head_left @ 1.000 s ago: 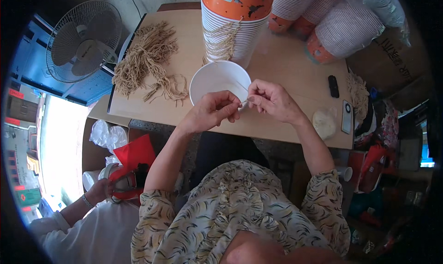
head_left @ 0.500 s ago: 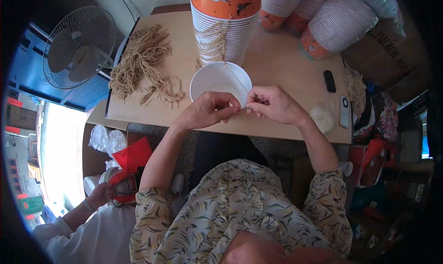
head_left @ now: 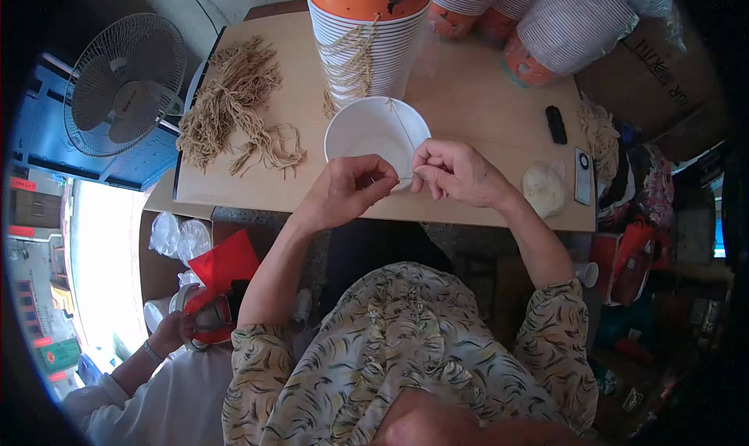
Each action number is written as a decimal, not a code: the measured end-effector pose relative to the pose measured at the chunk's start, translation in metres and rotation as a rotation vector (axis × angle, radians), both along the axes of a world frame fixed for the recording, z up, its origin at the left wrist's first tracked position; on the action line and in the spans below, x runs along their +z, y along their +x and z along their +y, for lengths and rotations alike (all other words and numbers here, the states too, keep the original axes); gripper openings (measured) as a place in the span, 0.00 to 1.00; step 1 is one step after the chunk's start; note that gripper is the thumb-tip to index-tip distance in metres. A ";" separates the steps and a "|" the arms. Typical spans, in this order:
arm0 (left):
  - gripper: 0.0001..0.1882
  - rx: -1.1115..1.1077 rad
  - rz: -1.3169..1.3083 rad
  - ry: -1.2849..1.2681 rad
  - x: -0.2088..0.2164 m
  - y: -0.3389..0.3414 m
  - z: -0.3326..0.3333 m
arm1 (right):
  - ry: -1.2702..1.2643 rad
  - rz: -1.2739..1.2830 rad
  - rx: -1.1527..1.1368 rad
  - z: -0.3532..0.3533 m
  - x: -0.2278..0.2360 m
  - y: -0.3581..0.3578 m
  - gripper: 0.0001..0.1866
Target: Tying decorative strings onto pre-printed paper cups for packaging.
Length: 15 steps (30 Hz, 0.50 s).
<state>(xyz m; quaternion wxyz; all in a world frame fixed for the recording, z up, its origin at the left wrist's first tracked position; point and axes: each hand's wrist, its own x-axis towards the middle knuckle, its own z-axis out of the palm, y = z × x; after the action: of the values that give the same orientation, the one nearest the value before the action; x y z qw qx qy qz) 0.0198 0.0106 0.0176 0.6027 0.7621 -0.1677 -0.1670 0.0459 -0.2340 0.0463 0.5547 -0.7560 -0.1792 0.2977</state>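
A white paper bucket (head_left: 363, 134) stands at the table's near edge with its mouth facing me. One thin tan cord (head_left: 403, 126) runs from its far rim across the opening down to my hands. My left hand (head_left: 343, 190) pinches the cord's end between thumb and forefinger at the near rim. Beside it, my right hand (head_left: 460, 175) is closed in a pinch on the same cord. The fingertips hide how the cord meets the near rim. Behind the bucket rises a tall stack of orange-and-white buckets (head_left: 390, 52), with cords hanging down its side.
A heap of tan cords (head_left: 230, 103) lies at the table's left. To the right are a black device (head_left: 556, 125), a phone (head_left: 583, 177) and a pale bagged lump (head_left: 544, 189). More stacked buckets (head_left: 573, 37) stand behind. A fan (head_left: 129, 95) and another person's hand (head_left: 170, 333) are at left.
My hands have drawn slightly apart, the left one shifting left with the cord between them. The view has shifted a little.
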 end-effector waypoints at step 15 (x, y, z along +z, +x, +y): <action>0.08 0.032 0.067 -0.069 -0.012 -0.008 0.007 | 0.098 -0.113 -0.004 0.005 -0.014 0.002 0.03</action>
<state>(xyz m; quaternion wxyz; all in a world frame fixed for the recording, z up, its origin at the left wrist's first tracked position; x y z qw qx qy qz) 0.0114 0.0179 0.0055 0.6365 0.7373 -0.1410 -0.1769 0.0478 -0.2292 0.0324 0.5807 -0.7438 -0.2230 0.2445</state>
